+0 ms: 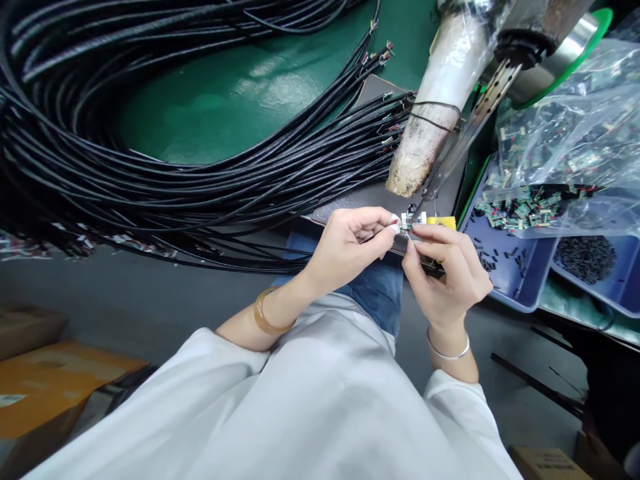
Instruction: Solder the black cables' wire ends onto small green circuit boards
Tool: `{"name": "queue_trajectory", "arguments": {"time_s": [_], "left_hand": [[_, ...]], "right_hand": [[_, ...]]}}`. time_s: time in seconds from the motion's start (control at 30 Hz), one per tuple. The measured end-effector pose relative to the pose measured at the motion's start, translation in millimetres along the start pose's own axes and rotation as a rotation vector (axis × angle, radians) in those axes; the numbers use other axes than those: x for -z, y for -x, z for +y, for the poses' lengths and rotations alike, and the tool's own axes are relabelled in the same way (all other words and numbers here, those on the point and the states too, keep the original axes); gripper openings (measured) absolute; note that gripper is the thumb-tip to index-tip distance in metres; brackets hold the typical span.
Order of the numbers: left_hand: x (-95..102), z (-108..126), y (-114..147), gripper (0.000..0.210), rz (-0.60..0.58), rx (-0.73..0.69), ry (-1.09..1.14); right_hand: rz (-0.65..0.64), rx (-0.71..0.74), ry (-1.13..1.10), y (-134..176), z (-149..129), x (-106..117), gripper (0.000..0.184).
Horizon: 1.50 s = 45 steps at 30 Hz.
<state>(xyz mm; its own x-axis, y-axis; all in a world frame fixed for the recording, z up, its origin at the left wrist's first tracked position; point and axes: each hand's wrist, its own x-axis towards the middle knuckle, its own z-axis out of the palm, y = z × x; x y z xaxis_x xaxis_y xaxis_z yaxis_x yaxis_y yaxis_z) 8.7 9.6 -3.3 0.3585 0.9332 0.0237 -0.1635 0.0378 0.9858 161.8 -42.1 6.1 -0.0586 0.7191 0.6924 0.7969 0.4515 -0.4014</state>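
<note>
My left hand (pixel 353 240) is closed in a pinch, its fingertips at the left edge of a small circuit board (pixel 413 219); what lies between them is too small to make out. From the right, my right hand (pixel 447 267) pinches a thin pale wire (pixel 408 235) between thumb and finger, just below the board. The tip of a soldering iron (pixel 463 137), fixed above and pointing down, reaches the board or ends very close to it. A yellow sponge-like piece (pixel 443 222) lies right of the board.
Bundled black cables (pixel 240 177) curve across the green table (pixel 185 113). A fume pipe (pixel 430 127) hangs beside the iron, near a green-rimmed solder spool (pixel 575 67). At right are a bag of circuit boards (pixel 565 147) and blue trays (pixel 530 293) with small black parts. Boxes (pixel 65 373) stand lower left.
</note>
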Motion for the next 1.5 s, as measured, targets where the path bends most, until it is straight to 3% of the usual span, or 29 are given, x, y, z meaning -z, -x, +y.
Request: {"name": "queue_trajectory", "arguments": {"time_s": [0.43,0.7,1.03,1.2,1.3,1.4,1.5], "left_hand": [[-2.9,3.9,-2.3,0.018,-0.033,-0.028,-0.126],[-3.5,6.9,-2.4,0.016,-0.016,-0.080,-0.254],[0.0,6.4,1.8,0.016,-0.067,-0.058,-0.301],[-1.0,4.1,7.2,0.014,-0.070,-0.153,-0.362],[-1.1,2.5,10.2,0.012,-0.084,-0.290,-0.411],[-1.7,0.0,14.6,0.012,-0.089,-0.332,-0.432],[-3.2,-1.8,19.6,0.010,0.002,-0.305,-0.372]], "right_hand": [[0.074,-0.041,0.003,0.3,0.5,-3.9,0.020],[0.050,-0.053,0.041,-4.1,-1.2,0.1,0.025],[0.028,0.046,0.098,7.1,0.1,0.7,0.021],[0.142,-0.157,0.024,8.7,4.5,3.3,0.016],[0.087,-0.323,-0.042,7.5,4.6,6.2,0.009],[0.033,-0.358,-0.064,7.1,1.6,9.1,0.007],[0.099,-0.369,-0.116,9.3,-1.9,9.9,0.007]]}}
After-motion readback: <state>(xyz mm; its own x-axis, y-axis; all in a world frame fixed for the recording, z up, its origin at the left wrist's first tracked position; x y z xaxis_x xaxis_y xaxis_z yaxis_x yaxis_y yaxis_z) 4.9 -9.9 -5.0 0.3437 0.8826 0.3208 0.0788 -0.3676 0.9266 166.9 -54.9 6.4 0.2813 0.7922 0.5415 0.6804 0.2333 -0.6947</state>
